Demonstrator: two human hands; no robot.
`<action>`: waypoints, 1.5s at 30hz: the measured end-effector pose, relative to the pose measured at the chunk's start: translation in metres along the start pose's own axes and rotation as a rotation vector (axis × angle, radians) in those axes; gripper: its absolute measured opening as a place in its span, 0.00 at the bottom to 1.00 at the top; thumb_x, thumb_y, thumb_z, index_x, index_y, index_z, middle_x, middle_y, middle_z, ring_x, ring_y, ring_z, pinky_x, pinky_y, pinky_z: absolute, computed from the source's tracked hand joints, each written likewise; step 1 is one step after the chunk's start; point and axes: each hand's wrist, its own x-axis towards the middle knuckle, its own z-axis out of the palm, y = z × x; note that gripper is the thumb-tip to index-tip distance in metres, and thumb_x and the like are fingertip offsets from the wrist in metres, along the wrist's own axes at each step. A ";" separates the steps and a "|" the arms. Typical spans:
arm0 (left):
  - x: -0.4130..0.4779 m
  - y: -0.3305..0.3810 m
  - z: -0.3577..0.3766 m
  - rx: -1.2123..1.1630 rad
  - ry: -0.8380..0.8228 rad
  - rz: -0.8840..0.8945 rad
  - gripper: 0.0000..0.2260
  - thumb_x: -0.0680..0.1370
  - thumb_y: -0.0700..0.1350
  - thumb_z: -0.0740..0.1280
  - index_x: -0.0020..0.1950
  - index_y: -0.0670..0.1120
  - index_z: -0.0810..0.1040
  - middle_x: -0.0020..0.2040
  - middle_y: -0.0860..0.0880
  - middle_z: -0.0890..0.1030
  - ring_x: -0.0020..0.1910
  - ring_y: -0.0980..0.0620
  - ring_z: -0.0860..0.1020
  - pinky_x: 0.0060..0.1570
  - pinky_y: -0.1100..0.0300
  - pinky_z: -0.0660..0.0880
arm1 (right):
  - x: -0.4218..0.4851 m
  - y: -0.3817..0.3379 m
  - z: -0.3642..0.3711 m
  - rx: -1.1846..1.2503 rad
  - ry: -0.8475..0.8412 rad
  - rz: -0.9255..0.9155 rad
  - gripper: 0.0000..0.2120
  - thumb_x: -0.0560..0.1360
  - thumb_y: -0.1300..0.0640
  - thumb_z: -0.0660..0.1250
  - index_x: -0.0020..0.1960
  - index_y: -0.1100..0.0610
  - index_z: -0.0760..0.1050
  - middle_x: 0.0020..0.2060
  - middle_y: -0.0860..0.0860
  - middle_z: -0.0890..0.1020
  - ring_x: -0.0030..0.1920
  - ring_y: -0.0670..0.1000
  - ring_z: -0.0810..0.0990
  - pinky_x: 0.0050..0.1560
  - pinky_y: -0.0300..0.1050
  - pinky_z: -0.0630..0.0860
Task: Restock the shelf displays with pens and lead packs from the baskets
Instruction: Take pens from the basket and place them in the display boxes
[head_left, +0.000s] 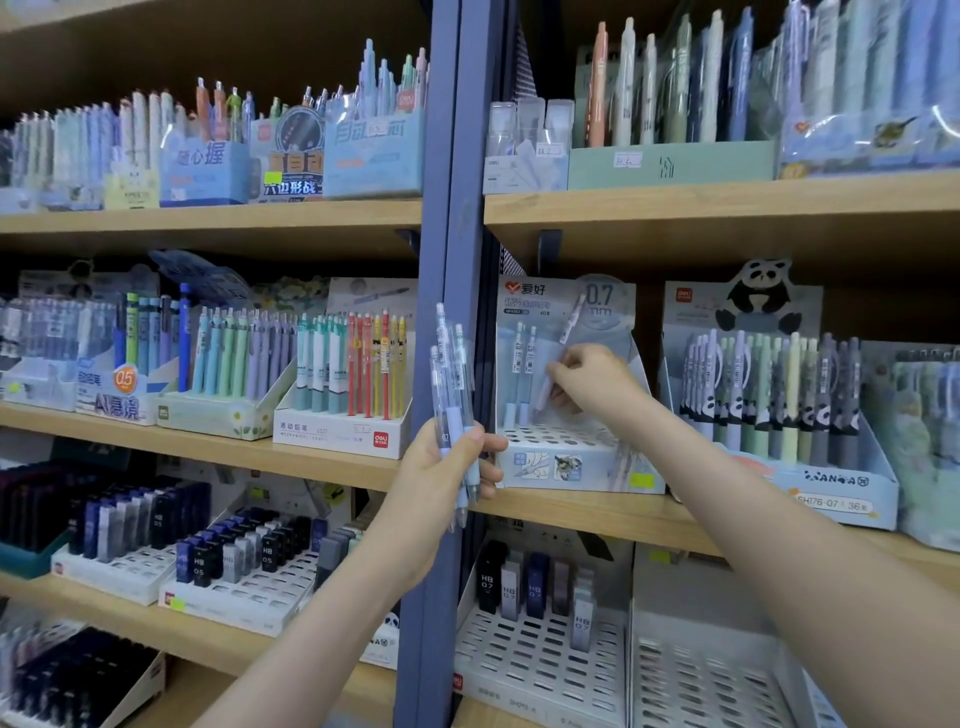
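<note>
pinching one pen (570, 326) in the right hand (592, 382) over the 0.7 display box (571, 465), gripping spare pens (450, 364) in the left hand (441, 470), most holes (545, 434) seemingly left to fill

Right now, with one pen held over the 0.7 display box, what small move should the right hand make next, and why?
Probably straighten the pen and lower its tip into an empty hole. The right hand pinches it tilted above the display box, where only two pens stand at the back and most holes look bare. The left hand grips spare pens for refilling.
</note>
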 end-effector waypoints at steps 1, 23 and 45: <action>0.000 0.000 0.000 0.002 0.000 -0.001 0.05 0.82 0.43 0.60 0.54 0.43 0.73 0.46 0.49 0.83 0.35 0.55 0.78 0.38 0.63 0.78 | 0.001 0.000 0.001 -0.012 -0.015 0.006 0.09 0.80 0.57 0.60 0.44 0.59 0.75 0.41 0.57 0.83 0.45 0.57 0.83 0.51 0.55 0.80; 0.004 0.003 -0.009 -0.054 -0.006 -0.018 0.04 0.82 0.43 0.61 0.53 0.45 0.73 0.41 0.51 0.83 0.35 0.55 0.78 0.38 0.61 0.78 | 0.006 -0.003 0.003 -0.267 -0.213 0.051 0.11 0.76 0.54 0.68 0.37 0.57 0.77 0.36 0.53 0.83 0.33 0.48 0.78 0.36 0.39 0.74; -0.003 0.022 -0.002 -0.179 -0.168 -0.077 0.04 0.81 0.41 0.61 0.51 0.41 0.73 0.38 0.48 0.81 0.30 0.54 0.76 0.31 0.63 0.74 | -0.064 -0.048 -0.007 0.274 -0.365 -0.238 0.07 0.79 0.53 0.62 0.47 0.52 0.78 0.42 0.48 0.82 0.43 0.45 0.79 0.44 0.39 0.76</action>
